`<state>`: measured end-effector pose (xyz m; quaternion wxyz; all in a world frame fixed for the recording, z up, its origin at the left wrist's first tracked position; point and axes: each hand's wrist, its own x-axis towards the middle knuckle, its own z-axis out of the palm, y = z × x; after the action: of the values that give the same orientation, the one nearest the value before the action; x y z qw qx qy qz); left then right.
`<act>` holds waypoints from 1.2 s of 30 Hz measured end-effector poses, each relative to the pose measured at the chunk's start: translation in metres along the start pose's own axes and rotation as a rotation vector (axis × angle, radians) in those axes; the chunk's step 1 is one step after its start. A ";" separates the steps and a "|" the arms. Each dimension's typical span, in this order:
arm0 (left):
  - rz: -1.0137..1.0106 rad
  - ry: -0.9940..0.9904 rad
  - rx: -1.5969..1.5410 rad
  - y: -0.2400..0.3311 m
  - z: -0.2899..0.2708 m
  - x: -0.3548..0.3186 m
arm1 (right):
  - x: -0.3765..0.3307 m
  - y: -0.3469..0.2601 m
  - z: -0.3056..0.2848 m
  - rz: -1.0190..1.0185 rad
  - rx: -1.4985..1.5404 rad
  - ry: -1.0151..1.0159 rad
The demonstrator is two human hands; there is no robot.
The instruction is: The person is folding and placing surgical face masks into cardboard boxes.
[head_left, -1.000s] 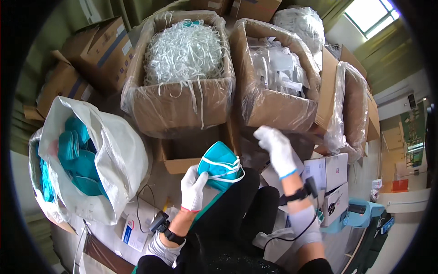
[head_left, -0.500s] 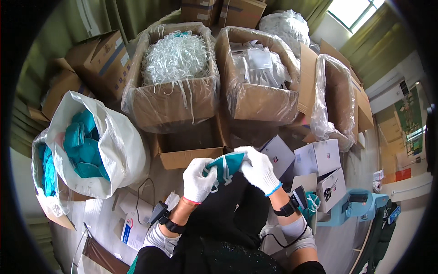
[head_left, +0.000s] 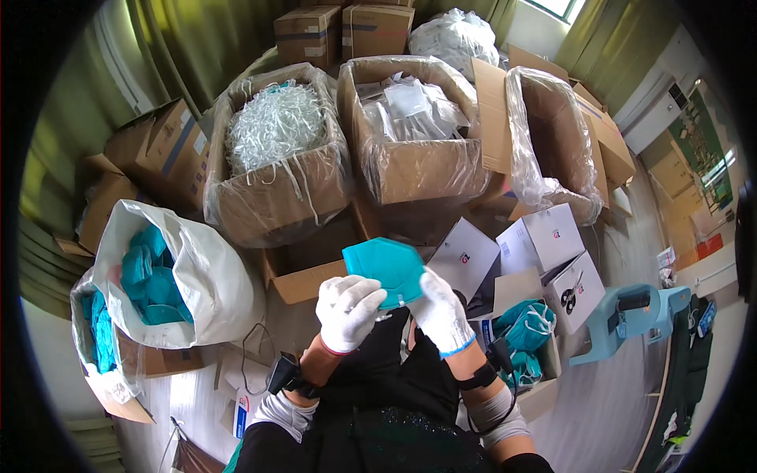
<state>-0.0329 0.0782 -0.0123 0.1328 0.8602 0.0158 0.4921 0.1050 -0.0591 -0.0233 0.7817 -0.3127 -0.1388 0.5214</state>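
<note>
A teal folding face mask [head_left: 385,270] is between my two white-gloved hands, its broad flat side showing. My left hand [head_left: 349,313] is closed on its lower left edge, fingers curled at the front. My right hand [head_left: 443,313] pinches its right edge; the thumb side is partly hidden. A bit of white strap shows below the mask. Right of my right forearm, more teal masks with white straps [head_left: 527,327] fill an open box. To the left, a white woven sack [head_left: 225,284] holds loose teal masks [head_left: 155,284].
A plastic-lined carton [head_left: 276,205] overflows with white straps; beside it another carton [head_left: 422,169] holds clear packets. Farther right stands a third lined carton [head_left: 552,118]. White boxes [head_left: 540,236] and a light blue plastic stool [head_left: 623,315] are at the right. An open carton [head_left: 307,276] lies ahead.
The mask has turned from a narrow, strap-side view to its broad flat side. Both hands have shifted their grip on it. My view has swung slightly, so the cartons appear farther left.
</note>
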 end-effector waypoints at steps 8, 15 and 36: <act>-0.779 0.142 -0.331 0.021 0.000 0.017 | 0.002 -0.013 -0.011 -0.235 -0.133 0.219; -1.113 -0.228 -1.029 0.007 0.033 0.003 | 0.013 0.004 0.006 -0.161 -0.234 0.384; -1.159 -0.176 -0.777 0.084 0.050 -0.035 | 0.049 -0.067 -0.142 -0.287 -0.461 0.394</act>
<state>-0.0169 -0.0186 -0.0453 0.6720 0.6402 0.2839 0.2405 0.2514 -0.0817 -0.0953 0.7676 -0.5534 -0.1419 0.2906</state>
